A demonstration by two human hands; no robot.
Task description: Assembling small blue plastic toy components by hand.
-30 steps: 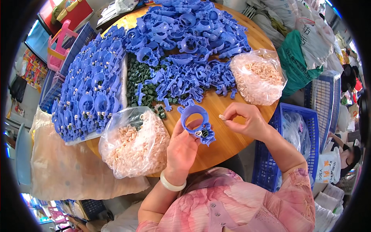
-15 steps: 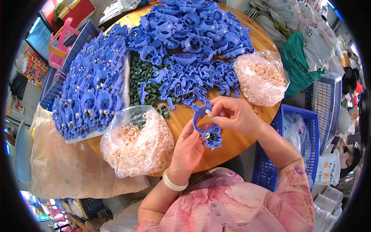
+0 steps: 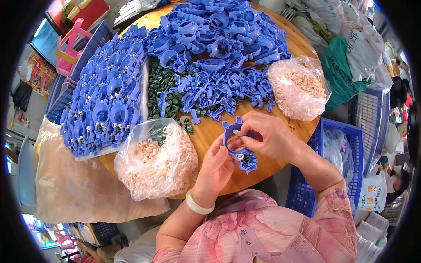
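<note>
Over the near side of the wooden table, my left hand (image 3: 215,165) grips a blue plastic ring-shaped part (image 3: 226,136) by its left side. Its lower end carries a white piece and a dark green piece. My right hand (image 3: 272,136) pinches a small cream-coloured plastic piece (image 3: 237,132) at the ring's opening; whether it touches the ring I cannot tell. Left of my left hand stands a clear bag of cream pieces (image 3: 153,168). Just beyond the hands lie small blue parts (image 3: 219,92) and dark green pieces (image 3: 163,83).
A heap of blue ring parts (image 3: 219,26) covers the far side of the round table (image 3: 302,39). Rows of assembled blue parts (image 3: 103,92) fill a board at left. Another bag of cream pieces (image 3: 302,90) sits at right, above a blue basket (image 3: 302,188) beside the table.
My right hand has moved slightly down with the cream piece, which is now over the ring's opening. The blue part has shifted a little right and down in my left hand.
</note>
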